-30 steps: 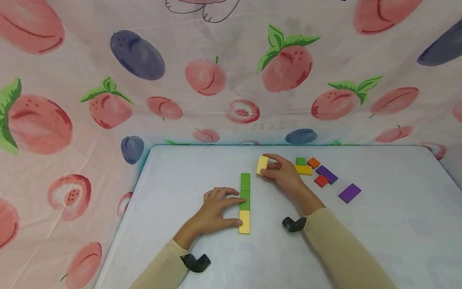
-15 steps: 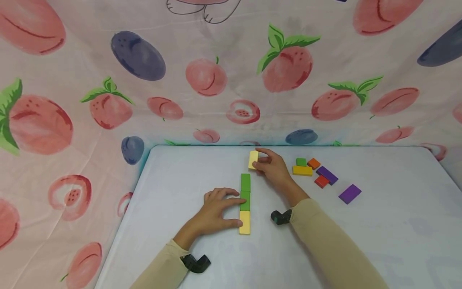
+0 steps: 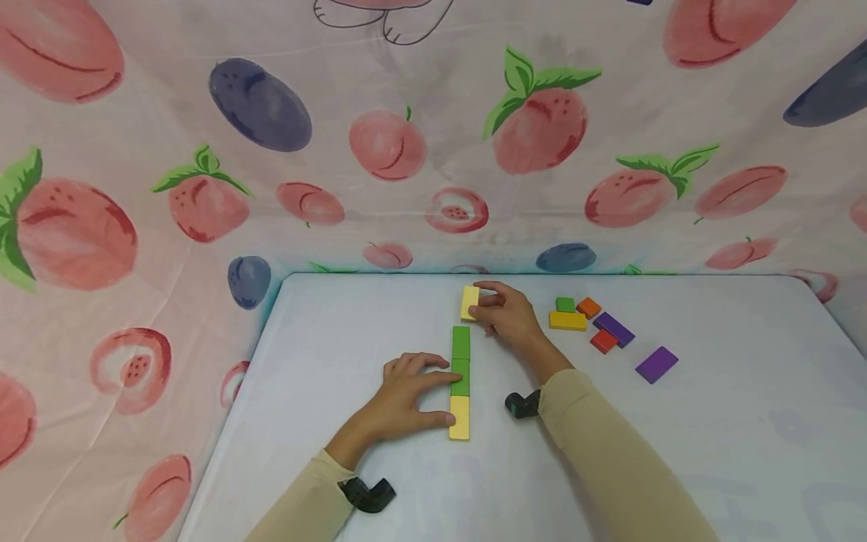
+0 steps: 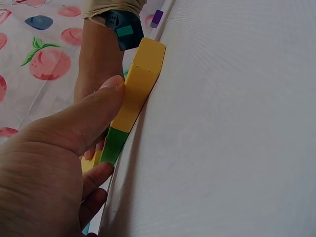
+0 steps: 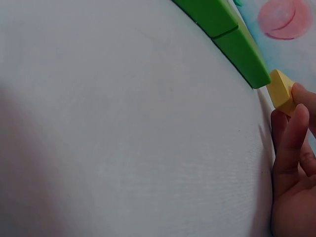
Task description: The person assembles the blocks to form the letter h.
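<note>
In the head view, two green blocks (image 3: pixel 460 343) and a yellow block (image 3: pixel 459 418) lie end to end in a straight row, the yellow one nearest the person. My left hand (image 3: pixel 400 397) rests at the row's left side, index fingertip on the nearer green block and thumb against the yellow one. Just beyond the row's far end, my right hand (image 3: pixel 509 315) pinches a second, pale yellow block (image 3: pixel 470 302) between thumb and fingers. The right wrist view shows this held block (image 5: pixel 281 91) close to the end of the far green block (image 5: pixel 244 59).
Right of the right hand lies a loose group: a green block (image 3: pixel 565 304), a yellow block (image 3: pixel 567 321), an orange block (image 3: pixel 588 307), a red block (image 3: pixel 603 341) and purple blocks (image 3: pixel 657 364). A fruit-patterned cloth (image 3: pixel 406 211) hangs behind the white table (image 3: pixel 745 452).
My right hand has carried the pale yellow block leftward, from right of the row to beyond its far end. The left hand and the row have stayed in place.
</note>
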Available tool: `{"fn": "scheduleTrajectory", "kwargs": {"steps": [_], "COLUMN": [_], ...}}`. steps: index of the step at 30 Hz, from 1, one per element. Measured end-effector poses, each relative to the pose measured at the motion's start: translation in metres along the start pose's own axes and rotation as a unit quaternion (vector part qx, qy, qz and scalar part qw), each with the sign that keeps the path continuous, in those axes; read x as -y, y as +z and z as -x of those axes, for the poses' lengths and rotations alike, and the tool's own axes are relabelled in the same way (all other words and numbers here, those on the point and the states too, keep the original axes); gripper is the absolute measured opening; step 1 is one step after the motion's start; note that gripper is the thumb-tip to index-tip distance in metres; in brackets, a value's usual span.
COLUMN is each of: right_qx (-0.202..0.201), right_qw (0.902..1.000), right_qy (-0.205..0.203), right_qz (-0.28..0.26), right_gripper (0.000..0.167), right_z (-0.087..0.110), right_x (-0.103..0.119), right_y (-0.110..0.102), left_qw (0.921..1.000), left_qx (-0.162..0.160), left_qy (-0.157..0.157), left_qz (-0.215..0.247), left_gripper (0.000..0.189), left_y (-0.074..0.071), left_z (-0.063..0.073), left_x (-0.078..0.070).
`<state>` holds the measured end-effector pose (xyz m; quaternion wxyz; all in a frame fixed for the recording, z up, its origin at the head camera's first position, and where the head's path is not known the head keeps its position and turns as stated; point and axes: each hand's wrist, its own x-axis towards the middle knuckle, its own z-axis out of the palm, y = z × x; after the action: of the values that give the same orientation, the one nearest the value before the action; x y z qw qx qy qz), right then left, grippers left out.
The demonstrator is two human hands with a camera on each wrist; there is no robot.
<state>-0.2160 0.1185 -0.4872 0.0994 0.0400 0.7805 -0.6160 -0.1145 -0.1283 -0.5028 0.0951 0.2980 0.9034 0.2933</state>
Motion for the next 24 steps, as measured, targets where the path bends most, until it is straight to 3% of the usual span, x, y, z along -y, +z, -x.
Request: {"fn": "scheduleTrajectory", "kwargs": {"steps": [24], "right_qx": [-0.010], "right_qw": [0.9968], "right_qy": [-0.009], "right_qz": [0.079], "right_gripper": [0.053], "right_z": [-0.0020], "right_x": [-0.0014], "right_y": [0.0048], "left_qw": [0.9998], "left_qx": [-0.011], "left_qy": [0.013], "left_qz": [-0.012], "left_gripper": [0.061], "left_y": [0.0022], "left_z": [0.0001], "left_x": [0.0016]}}
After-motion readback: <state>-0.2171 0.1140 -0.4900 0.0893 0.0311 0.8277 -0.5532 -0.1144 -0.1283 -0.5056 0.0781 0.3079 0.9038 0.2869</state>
